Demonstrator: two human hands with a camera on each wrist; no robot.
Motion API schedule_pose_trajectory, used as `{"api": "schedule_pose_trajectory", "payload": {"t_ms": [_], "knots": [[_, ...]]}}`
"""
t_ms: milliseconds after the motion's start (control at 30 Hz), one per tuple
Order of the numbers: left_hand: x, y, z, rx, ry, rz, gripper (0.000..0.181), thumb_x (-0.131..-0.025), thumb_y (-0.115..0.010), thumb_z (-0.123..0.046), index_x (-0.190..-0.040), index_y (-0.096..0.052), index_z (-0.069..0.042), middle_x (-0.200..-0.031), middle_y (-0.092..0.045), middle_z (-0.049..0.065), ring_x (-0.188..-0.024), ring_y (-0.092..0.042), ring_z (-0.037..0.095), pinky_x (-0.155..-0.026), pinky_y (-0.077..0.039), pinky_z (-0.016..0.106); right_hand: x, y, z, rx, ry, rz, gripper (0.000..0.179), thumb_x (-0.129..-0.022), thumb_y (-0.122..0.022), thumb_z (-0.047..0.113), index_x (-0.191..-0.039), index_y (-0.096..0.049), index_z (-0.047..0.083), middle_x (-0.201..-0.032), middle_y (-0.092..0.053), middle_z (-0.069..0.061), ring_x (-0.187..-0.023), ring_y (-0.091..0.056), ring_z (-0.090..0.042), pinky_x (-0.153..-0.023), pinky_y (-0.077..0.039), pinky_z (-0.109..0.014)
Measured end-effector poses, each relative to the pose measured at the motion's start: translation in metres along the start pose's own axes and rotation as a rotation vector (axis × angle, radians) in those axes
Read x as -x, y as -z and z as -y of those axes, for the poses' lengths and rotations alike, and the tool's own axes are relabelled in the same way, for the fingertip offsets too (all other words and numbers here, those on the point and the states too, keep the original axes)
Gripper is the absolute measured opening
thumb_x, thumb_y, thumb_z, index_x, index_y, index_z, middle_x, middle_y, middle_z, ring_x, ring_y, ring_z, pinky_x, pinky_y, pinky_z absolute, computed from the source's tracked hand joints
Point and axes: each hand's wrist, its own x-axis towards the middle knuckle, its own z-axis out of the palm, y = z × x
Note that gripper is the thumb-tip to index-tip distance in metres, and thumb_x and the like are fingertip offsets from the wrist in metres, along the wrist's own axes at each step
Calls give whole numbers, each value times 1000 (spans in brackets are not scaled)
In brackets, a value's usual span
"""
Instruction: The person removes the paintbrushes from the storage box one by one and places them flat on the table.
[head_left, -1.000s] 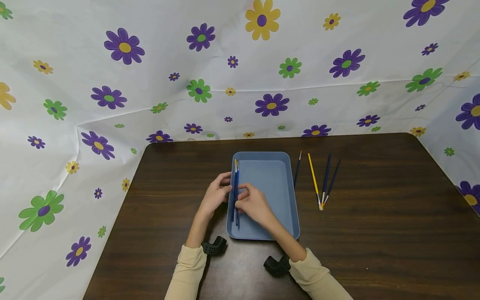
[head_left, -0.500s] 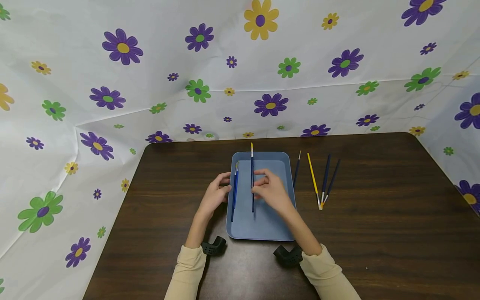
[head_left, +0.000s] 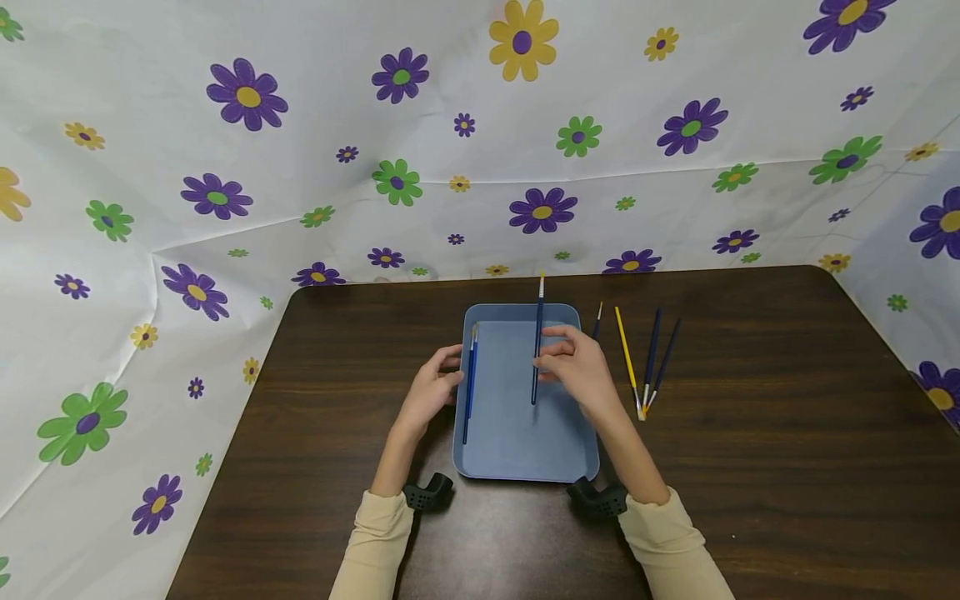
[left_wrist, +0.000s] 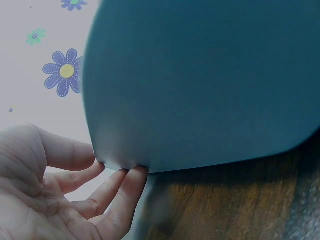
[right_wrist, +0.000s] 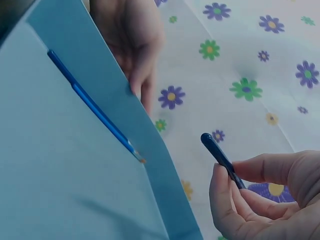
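A blue-grey tray [head_left: 517, 450] lies on the table, with my left hand [head_left: 429, 392] at its left side. In the left wrist view that hand's thumb and fingertips hold the tray's edge. My right hand [head_left: 577, 367] pinches a dark blue paintbrush [head_left: 539, 321] by its handle over the right half of the tray, its bristles pointing away from me. The right wrist view shows the handle end of this paintbrush [right_wrist: 212, 145] sticking out between thumb and fingers. Two blue paintbrushes [head_left: 470, 383] lie side by side along the tray's left wall.
Right of the tray lie a yellow-handled paintbrush [head_left: 625, 346] and two dark paintbrushes [head_left: 652, 350], tips together. Another paintbrush [head_left: 598, 321] lies by the tray's right edge, partly hidden by my right hand. A flower-patterned sheet [head_left: 450, 208] hangs behind the brown table [head_left: 787, 417].
My right hand has lifted one dark blue paintbrush away from the others at the tray's left side and carried it to the right. The left hand has stayed at the tray's edge.
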Motion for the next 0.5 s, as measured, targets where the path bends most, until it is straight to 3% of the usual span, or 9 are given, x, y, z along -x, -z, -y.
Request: {"api": "schedule_pose_trajectory", "payload": {"t_ms": [167,500], "knots": [[1,0,0,-3,2,3,49,-102,-54,-6,-151,-51,-6,-138,-55,23,-115,-61,37,-75,-58,43,-3,13,0,-31,-9,-28,45,-93,-65,-9,-136,-53,-14,-91,-71,-12,-73,-68,-6,-69,-61,-28],[1,0,0,0,0,2,49,-103,-54,-6,-151,-50,-5,-139,-55,24,-115,-61,38,-75,-58,43,-3,42,-1,-13,-16,-25,45,-99,-61,-5,-141,-49,-14,-91,-68,-4,-80,-70,-5,-74,-60,-24]]}}
